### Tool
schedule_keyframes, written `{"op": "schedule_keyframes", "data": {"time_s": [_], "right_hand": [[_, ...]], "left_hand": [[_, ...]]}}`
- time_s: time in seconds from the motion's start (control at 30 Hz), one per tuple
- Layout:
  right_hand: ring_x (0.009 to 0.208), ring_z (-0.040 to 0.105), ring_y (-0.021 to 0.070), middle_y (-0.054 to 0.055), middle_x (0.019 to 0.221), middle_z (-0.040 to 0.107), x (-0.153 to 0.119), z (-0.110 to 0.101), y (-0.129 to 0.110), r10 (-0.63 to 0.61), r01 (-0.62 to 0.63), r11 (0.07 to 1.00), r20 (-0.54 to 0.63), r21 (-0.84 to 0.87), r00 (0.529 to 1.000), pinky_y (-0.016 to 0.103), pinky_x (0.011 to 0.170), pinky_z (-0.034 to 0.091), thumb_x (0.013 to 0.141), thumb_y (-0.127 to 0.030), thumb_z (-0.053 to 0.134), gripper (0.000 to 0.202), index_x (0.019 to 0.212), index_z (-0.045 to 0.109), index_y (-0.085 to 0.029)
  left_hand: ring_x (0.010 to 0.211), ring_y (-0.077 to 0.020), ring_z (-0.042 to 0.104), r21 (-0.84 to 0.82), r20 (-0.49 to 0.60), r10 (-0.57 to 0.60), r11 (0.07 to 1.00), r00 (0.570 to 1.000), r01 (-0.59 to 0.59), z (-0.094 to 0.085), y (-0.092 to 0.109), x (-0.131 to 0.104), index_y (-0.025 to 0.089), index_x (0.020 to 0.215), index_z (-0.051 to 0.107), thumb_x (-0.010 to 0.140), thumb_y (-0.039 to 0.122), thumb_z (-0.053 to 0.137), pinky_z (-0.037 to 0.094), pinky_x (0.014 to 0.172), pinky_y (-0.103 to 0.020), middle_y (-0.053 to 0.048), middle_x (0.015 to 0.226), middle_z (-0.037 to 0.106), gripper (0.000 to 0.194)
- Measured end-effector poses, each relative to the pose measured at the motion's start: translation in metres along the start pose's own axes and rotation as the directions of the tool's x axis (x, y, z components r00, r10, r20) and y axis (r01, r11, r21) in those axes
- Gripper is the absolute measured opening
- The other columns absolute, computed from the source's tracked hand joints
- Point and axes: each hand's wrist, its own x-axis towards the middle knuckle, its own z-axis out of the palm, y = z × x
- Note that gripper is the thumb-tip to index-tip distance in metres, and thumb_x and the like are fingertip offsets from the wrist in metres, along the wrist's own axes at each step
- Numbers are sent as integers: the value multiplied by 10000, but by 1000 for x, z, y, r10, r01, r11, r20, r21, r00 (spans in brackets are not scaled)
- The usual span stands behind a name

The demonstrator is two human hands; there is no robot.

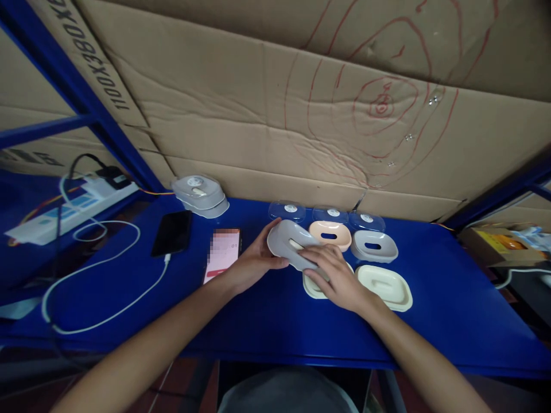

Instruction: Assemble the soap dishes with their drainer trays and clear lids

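Here we see a power strip (73, 207) at the far left edge of the blue table (267, 327), its white cable (103, 275) looping over open surface, then a dark phone (172, 232) and a lit phone (224, 252). Our left hand (252, 265) grips the near end of a grey dish (289, 244), tilted up off the table; our right hand (338, 275) clasps its other end, over a cream dish (313, 287). Further right sit a peach dish (330, 234), another grey dish (373, 246) and a second cream dish (384, 285). Bare table runs along the near edge.
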Motion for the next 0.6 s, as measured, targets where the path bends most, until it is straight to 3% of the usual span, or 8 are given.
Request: {"op": "schedule_keyframes", "data": {"time_s": [0.27,0.6], "right_hand": [[1306,650,283,121,1413,702,-2,6,3,9,-9,1000,12,20,1000,505,1089,492,1108,-305,534,414,1519,507,-263],[1327,633,277,118,1439,685,0,5,6,20,-21,999,30,31,999,506,1118,490,1105,-307,545,406,1507,522,-257]], "left_hand": [[1356,-330,600,42,53,-26,999,998,24,-4,-2,3,310,1394,639,628,91,962,456,1159,-477,-66,1372,697,860],[1439,-344,532,55,43,-10,998,999,8,-6,-1,4,352,1453,599,619,87,959,408,1202,-496,-56,1480,640,946]]}}
